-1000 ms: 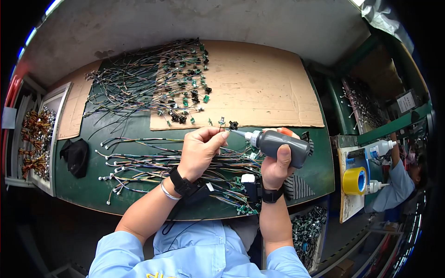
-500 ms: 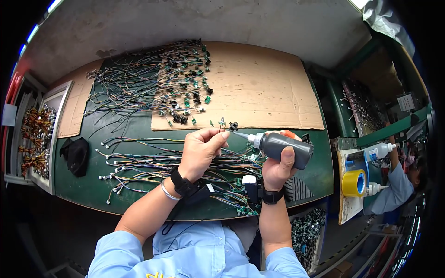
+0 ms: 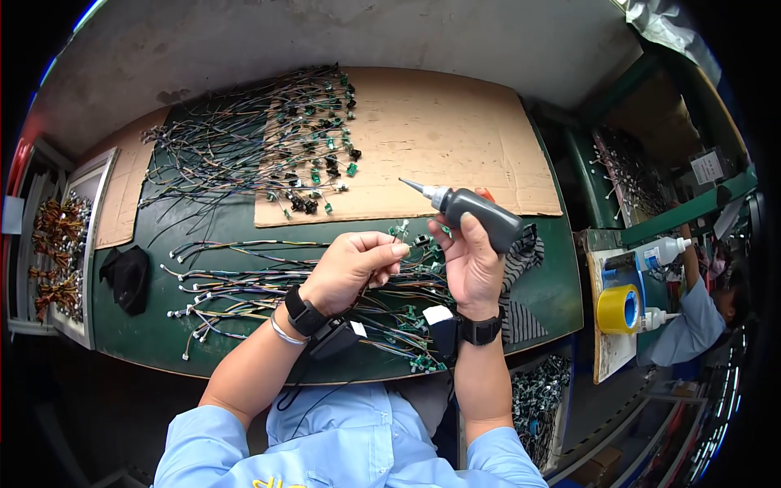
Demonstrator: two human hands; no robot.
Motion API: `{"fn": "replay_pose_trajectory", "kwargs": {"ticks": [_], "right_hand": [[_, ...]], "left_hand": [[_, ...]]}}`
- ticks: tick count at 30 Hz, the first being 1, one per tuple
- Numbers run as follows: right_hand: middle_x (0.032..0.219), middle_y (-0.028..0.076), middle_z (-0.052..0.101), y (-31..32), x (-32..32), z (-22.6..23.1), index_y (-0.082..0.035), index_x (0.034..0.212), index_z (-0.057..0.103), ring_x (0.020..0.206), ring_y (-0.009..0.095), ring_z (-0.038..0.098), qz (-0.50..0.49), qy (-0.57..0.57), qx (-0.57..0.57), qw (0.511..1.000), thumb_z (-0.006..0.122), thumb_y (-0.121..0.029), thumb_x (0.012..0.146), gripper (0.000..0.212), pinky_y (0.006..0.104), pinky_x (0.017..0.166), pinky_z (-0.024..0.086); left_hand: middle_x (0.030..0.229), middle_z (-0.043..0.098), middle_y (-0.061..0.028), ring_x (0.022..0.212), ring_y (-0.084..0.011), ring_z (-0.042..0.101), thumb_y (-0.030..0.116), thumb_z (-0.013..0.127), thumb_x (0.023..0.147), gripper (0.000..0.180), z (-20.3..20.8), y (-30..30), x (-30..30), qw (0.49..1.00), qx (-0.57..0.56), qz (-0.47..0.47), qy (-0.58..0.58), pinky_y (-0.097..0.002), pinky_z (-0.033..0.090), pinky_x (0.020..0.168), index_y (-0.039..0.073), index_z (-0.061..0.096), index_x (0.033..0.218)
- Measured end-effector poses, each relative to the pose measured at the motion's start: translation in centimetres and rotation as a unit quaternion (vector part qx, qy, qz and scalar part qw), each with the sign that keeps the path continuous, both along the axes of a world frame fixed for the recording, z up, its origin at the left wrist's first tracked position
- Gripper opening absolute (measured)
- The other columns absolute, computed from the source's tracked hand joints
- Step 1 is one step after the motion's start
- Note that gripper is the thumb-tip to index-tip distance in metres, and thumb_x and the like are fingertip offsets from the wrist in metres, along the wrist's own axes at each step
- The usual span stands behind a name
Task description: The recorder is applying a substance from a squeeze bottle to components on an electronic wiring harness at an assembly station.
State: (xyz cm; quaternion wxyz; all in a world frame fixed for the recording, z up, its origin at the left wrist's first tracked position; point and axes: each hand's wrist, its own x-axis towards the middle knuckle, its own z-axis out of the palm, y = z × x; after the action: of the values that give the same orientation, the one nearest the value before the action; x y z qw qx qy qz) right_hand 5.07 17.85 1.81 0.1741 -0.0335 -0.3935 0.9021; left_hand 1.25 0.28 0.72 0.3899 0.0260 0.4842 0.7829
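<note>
My left hand [image 3: 358, 264] is closed, thumb and forefinger pinching a thin wire cable that has a small green and white connector [image 3: 400, 228] at its end. In my right hand [image 3: 474, 272] is a dark squeeze bottle [image 3: 486, 218] with a narrow tapered nozzle. The bottle is tilted, its tip pointing up and left over the cardboard, apart from the connector. Below both hands, several multicoloured wire cables [image 3: 244, 281] lie side by side on the green tabletop [image 3: 187, 337]. Part of the pinched cable is hidden behind my left fingers.
More wire cables [image 3: 236, 146] with green and black ends lie across a cardboard sheet [image 3: 439, 138]. A black cloth [image 3: 127, 275] lies at left, a striped cloth [image 3: 521, 321] at right. Yellow tape [image 3: 618, 309] and bottles [image 3: 663, 250] stand on a side board. Another person's sleeve [image 3: 691, 329] shows beyond.
The bottle has lifted away from my left hand, its nozzle swinging up over the cardboard. My right fingers have loosened around it. The black part near the nozzle no longer shows there.
</note>
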Motion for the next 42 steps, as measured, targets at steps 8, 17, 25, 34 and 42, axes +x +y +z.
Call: {"fn": "replay_pose_trajectory", "kwargs": {"ticks": [8, 17, 25, 34, 42], "right_hand": [[0.113, 0.013, 0.056, -0.4, 0.1, 0.5, -0.005, 0.131, 0.037, 0.092, 0.021, 0.061, 0.107, -0.063, 0.065, 0.99, 0.066, 0.006, 0.074, 0.065, 0.0313, 0.077, 0.054], [0.108, 0.012, 0.057, -0.3, 0.0, 0.0, -0.001, 0.128, 0.039, 0.091, 0.018, 0.061, -0.01, -0.084, 0.124, 0.989, 0.067, 0.009, 0.073, 0.063, 0.0284, 0.076, 0.053], [0.107, 0.011, 0.057, -1.1, -0.2, -0.5, 0.0, 0.128, 0.039, 0.088, 0.017, 0.061, -0.075, -0.076, 0.147, 0.983, 0.066, 0.01, 0.074, 0.062, 0.0244, 0.075, 0.051], [0.108, 0.012, 0.056, -2.2, -0.1, -0.3, 0.0, 0.131, 0.035, 0.093, 0.019, 0.061, -0.075, -0.037, 0.098, 0.992, 0.062, 0.011, 0.077, 0.061, 0.0246, 0.077, 0.051], [0.109, 0.013, 0.055, -2.1, -0.1, -0.4, -0.001, 0.128, 0.037, 0.091, 0.02, 0.061, -0.131, -0.008, 0.115, 0.985, 0.061, 0.004, 0.08, 0.054, 0.0282, 0.076, 0.052]], "left_hand": [[0.072, 0.06, 0.0033, 0.059, -0.0013, 0.049, 0.021, 0.065, 0.086, 0.016, 1.3, 0.3, 0.7, 0.988, -0.045, -0.094, 0.116, -0.0155, 0.04, 0.053, 0.004, 0.064, 0.088], [0.072, 0.064, -0.0014, 0.061, -0.0081, 0.057, 0.015, 0.068, 0.082, 0.016, 0.0, 1.5, 2.0, 0.941, -0.145, 0.067, 0.299, -0.0215, 0.047, 0.055, 0.0, 0.066, 0.089], [0.067, 0.063, -0.0064, 0.056, -0.0082, 0.056, 0.009, 0.069, 0.078, 0.01, 0.8, 1.6, 2.0, 0.789, -0.249, 0.154, 0.541, -0.0208, 0.044, 0.051, 0.002, 0.067, 0.085], [0.066, 0.062, -0.0023, 0.057, -0.0086, 0.058, 0.015, 0.066, 0.084, 0.015, 0.4, 1.5, 2.0, 0.947, -0.127, 0.145, 0.257, -0.0218, 0.045, 0.049, 0.001, 0.067, 0.085], [0.071, 0.062, -0.001, 0.055, -0.0029, 0.051, 0.018, 0.06, 0.089, 0.017, 0.2, 1.7, 2.2, 0.981, -0.036, 0.122, 0.146, -0.0164, 0.041, 0.049, 0.002, 0.065, 0.093]]}}
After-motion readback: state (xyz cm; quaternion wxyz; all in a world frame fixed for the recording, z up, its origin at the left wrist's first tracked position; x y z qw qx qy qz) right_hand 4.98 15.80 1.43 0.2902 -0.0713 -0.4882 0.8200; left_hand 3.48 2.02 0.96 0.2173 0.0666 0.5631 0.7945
